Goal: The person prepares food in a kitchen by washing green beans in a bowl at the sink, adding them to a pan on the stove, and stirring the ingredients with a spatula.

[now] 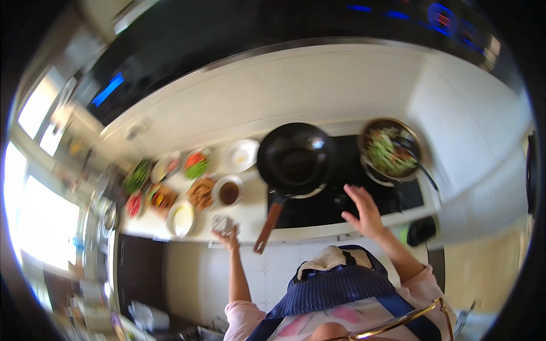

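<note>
My left hand (228, 239) grips a small whitish container (222, 223) at the front edge of the counter; blur hides what kind it is. My right hand (364, 213) holds nothing, its fingers apart above the front of the black cooktop (298, 215). Between the hands stands a dark wok (294, 160), with nothing visible inside it. Its wooden handle (269, 228) points toward me, past the counter edge. Beyond my left hand sit a bowl of brown liquid (229, 193) and a bowl of brown shredded food (201, 193).
At the right, a pan (390, 149) holds green sliced vegetables and a black utensil (420, 164). A white plate (241, 155), a bowl of red and green pieces (196, 164), a pale-filled bowl (181, 218) and leafy greens (137, 176) line the left counter. A range hood (256, 25) hangs above.
</note>
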A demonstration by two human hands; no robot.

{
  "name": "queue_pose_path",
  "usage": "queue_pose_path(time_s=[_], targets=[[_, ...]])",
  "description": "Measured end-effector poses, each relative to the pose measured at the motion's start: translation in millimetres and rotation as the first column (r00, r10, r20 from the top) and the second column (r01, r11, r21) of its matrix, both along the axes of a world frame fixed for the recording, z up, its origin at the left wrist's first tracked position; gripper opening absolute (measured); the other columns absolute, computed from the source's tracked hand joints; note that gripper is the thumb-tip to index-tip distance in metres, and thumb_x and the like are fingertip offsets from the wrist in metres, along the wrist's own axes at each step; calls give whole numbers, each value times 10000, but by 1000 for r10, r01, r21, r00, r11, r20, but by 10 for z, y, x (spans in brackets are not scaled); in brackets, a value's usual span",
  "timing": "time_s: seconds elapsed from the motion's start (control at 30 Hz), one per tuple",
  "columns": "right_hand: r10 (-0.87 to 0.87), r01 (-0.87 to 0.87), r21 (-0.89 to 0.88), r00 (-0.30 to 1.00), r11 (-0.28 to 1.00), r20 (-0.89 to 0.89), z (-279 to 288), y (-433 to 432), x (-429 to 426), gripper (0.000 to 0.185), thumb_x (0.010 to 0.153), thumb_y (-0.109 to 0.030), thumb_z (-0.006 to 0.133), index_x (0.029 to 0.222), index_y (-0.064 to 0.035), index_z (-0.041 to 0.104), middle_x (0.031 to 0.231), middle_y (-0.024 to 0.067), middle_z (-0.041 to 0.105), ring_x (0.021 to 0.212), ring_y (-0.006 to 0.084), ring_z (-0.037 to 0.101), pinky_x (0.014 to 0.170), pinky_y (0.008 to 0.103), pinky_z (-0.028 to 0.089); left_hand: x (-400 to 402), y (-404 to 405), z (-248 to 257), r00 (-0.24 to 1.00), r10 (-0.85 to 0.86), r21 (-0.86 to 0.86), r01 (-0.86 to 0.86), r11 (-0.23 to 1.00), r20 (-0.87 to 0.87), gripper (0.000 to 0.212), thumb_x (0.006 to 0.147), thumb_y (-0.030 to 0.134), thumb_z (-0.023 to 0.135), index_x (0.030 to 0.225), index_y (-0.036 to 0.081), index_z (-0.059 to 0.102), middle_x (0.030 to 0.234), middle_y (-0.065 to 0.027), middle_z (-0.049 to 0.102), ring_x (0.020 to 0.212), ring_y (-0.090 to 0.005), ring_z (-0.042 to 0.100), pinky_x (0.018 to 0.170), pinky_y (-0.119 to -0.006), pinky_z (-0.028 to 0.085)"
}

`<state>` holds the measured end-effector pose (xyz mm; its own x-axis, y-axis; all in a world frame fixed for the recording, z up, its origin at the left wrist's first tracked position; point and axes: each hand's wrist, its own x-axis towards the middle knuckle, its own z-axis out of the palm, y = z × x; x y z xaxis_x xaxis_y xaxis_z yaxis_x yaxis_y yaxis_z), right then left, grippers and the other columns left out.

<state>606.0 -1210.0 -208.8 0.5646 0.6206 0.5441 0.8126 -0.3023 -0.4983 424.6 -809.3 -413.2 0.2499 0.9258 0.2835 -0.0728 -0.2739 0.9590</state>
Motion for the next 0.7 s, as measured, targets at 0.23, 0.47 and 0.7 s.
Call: queue_pose_path(time_s=[0.23,0.47,0.7], targets=[[-658,690,-233,724,686,207,-478,-1870,920,572,677,-134,582,1167,-20,310,1155,178,386,1080,350,337,907,416,280,243,22,-538,920,215,137,-179,974,-327,1050,484,72,762,1243,-68,51,1172,-198,348,1022,-250,407,868,-334,359],[-764,556,-744,638,370,97,-982,-2446,1646,682,681,-194,590,1228,-48,211,1128,201,390,1026,338,398,836,418,354,202,-88,-429,887,177,168,-115,979,-426,986,486,118,766,1246,14,146,1231,-184,239,1080,-284,318,929,-384,290],[-611,477,-746,783,466,119,-859,-2468,1855,407,757,-47,358,1161,-27,317,873,210,497,735,329,542,603,397,452,-612,-1739,-952,928,-15,-475,-176,862,-373,357,743,260,545,936,-11,414,822,-126,485,740,-225,509,610,-364,451]])
